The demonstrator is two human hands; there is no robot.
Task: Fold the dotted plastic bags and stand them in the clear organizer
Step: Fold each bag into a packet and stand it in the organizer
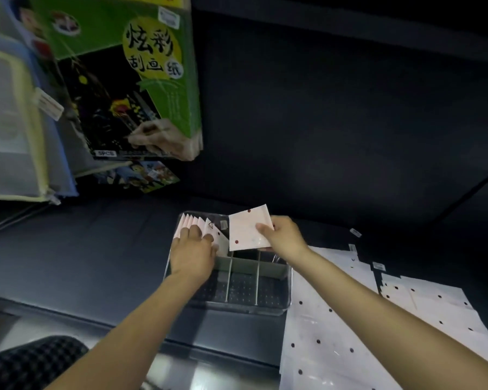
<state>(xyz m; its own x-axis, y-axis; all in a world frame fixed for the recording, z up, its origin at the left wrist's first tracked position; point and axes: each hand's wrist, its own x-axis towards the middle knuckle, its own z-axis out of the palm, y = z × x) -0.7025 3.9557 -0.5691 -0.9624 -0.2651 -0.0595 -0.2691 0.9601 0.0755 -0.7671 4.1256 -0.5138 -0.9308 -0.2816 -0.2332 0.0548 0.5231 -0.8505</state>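
Observation:
A clear organizer with white dividers stands on the dark shelf. Several folded dotted bags stand upright in its far left compartment. My left hand rests on them, fingers pressing their tops to the left. My right hand pinches a folded white bag with dark dots and holds it above the organizer's far right part. Flat unfolded dotted bags lie spread to the right of the organizer.
A green and black scratch-paper pack and mesh zip pouches hang at the upper left. Small white price tags sit on the shelf at the right. A checked dark cloth shows at the bottom left.

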